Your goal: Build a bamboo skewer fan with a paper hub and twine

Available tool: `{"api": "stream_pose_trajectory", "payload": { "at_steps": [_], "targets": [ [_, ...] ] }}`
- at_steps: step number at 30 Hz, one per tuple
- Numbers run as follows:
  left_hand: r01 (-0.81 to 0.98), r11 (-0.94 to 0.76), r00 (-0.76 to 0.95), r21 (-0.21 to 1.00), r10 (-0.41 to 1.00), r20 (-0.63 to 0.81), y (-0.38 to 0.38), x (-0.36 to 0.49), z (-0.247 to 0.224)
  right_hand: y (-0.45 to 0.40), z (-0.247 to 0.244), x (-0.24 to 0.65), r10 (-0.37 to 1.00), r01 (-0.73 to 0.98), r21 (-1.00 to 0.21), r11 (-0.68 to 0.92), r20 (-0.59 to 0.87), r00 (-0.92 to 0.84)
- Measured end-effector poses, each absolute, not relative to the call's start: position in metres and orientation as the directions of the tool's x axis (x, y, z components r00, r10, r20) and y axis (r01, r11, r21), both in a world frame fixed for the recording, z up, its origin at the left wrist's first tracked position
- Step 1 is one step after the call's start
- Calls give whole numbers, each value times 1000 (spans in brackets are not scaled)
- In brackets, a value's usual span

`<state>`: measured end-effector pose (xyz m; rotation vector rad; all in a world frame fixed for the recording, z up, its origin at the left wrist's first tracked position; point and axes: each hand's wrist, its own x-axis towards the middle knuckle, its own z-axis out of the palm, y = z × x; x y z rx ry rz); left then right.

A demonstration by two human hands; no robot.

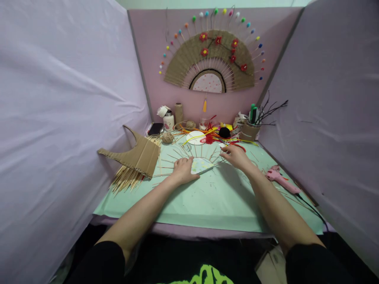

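On the green-covered table lies a small half-round piece (pixel 201 165) with a pale, yellow-spotted face, and thin wooden sticks fan out from its curved edge. My left hand (pixel 184 170) grips the left end of this piece, with the thumb low at its straight edge. Just beyond its right end, my right hand (pixel 235 156) is raised a little, thumb and fingertips close together near the right-hand sticks. What lies between those fingertips is too small to make out.
Cut cardboard (pixel 137 156) rests on a pile of sticks (pixel 126 179) at left. A pink glue gun (pixel 282 181) with a black cable lies at right. Twine, pipe cleaners, jars and a twig holder (pixel 249 131) line the back, below a large decorated fan (pixel 180 59).
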<state>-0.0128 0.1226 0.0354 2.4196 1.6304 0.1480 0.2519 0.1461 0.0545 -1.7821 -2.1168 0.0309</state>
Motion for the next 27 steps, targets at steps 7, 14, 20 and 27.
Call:
{"api": "stream_pose_trajectory", "payload": {
  "at_steps": [7,14,20,27],
  "targets": [
    [883,-366,381,293,924,7,113,-11,46,194,57,260,981,982,-36,187,61,-184],
    [862,-407,432,304,902,-17,99,-20,55,200,75,259,981,969,162,189,12,-193],
    [836,-432,482,338,873,-76,88,-42,65,205,90,271,979,953,252,166,76,-190],
    [807,-430,510,404,854,-109,74,-63,84,223,105,288,981,965,247,93,145,-132]
  ]
}}
